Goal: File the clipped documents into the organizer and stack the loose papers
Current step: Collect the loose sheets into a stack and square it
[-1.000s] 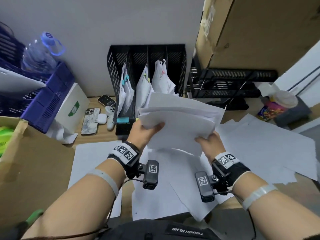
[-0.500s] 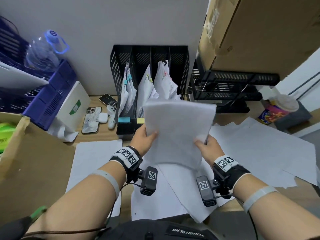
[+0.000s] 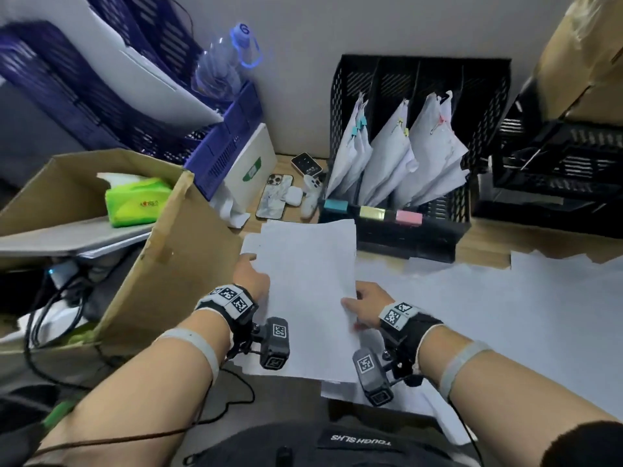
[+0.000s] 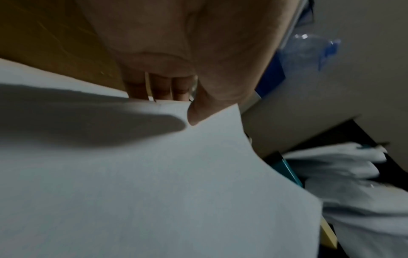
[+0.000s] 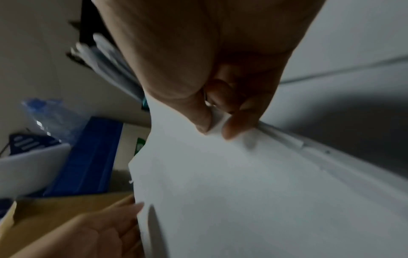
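I hold a squared stack of loose white papers (image 3: pixel 310 291) between both hands, low over the desk, in front of and left of the black mesh organizer (image 3: pixel 421 79). My left hand (image 3: pixel 253 267) grips the stack's left edge, thumb (image 4: pixel 198 111) on top and fingers underneath. At the right edge, my right hand (image 3: pixel 352 303) pinches the sheets (image 5: pixel 243 200) between thumb and forefinger. Three bundles of clipped documents (image 3: pixel 387 163) stand in the organizer's slots. More loose sheets (image 3: pixel 505 315) lie spread over the desk to the right.
An open cardboard box (image 3: pixel 168 247) with a green tissue pack (image 3: pixel 138 200) stands close on the left. Behind it are blue crates (image 3: pixel 222 146) and a water bottle (image 3: pixel 229 62). Phones (image 3: pixel 274 197) lie left of the organizer, and black trays (image 3: pixel 556 163) stand at its right.
The fanned sheets have been squared into one stack. Both hands have carried it down and to the left, away from the organizer's front toward the cardboard box.
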`<action>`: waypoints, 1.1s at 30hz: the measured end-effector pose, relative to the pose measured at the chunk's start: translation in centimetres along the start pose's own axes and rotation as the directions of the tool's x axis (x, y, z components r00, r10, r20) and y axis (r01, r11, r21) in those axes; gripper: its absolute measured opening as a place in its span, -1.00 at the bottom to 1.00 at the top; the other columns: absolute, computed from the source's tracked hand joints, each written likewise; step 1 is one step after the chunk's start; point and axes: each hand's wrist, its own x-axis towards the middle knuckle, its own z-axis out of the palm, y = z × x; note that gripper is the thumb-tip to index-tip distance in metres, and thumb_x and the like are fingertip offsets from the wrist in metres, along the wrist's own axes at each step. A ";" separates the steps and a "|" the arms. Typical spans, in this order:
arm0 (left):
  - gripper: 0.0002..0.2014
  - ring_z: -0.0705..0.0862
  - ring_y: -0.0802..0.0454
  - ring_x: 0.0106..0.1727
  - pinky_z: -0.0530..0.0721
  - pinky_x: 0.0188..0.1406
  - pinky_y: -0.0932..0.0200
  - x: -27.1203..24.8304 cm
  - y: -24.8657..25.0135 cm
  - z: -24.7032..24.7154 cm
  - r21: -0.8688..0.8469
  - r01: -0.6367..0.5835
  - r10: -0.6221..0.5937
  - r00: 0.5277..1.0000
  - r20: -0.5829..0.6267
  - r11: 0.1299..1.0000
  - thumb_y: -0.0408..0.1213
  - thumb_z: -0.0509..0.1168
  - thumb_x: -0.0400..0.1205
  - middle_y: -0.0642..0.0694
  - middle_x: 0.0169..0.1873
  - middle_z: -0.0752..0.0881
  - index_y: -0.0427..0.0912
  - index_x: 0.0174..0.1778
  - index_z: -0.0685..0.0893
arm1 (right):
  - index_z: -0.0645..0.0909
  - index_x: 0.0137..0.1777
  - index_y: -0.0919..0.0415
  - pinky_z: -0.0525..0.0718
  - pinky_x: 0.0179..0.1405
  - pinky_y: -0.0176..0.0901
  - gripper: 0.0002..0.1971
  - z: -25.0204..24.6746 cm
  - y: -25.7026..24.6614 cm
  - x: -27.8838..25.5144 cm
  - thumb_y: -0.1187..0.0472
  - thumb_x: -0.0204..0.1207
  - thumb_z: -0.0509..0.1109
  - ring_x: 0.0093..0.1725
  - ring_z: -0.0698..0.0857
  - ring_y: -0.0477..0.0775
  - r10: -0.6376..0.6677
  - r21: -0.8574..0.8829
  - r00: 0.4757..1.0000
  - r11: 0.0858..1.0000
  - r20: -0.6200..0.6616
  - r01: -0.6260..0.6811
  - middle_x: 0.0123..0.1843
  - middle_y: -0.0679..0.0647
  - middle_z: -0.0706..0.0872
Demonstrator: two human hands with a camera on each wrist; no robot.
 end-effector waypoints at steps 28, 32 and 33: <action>-0.31 0.64 -0.29 0.31 0.56 0.07 0.10 -7.5 9.7 24.6 0.367 -0.347 0.138 0.862 0.489 0.863 -0.28 0.37 0.60 -0.29 0.32 0.61 -0.15 0.62 0.22 | 0.45 0.49 -0.14 0.46 0.50 0.09 -0.46 -17.4 24.0 -11.0 0.09 0.47 0.31 0.54 0.42 0.28 0.439 0.025 0.580 0.812 -0.686 -0.584 0.60 0.18 0.39; -0.49 0.70 -0.27 0.02 0.63 -0.16 0.07 -8.7 10.7 27.8 0.405 -0.270 0.083 0.902 0.423 0.873 -0.39 0.30 0.59 -0.25 0.04 0.66 -0.15 0.47 0.37 | 0.04 0.68 -0.12 0.27 0.62 0.17 -0.23 -19.3 27.0 -12.3 0.09 0.49 0.27 0.69 0.09 0.30 0.470 -0.131 0.696 0.771 -0.542 -0.623 0.73 0.19 0.00; -0.58 0.71 -0.27 0.01 0.63 -0.16 0.08 -9.0 11.0 28.5 0.406 -0.289 0.097 0.897 0.431 0.867 -0.41 0.27 0.59 -0.26 0.09 0.69 -0.15 0.39 0.48 | 0.04 0.67 -0.11 0.30 0.60 0.19 -0.24 -19.5 27.1 -12.5 0.09 0.48 0.26 0.68 0.11 0.31 0.449 -0.202 0.731 0.765 -0.514 -0.612 0.73 0.18 0.00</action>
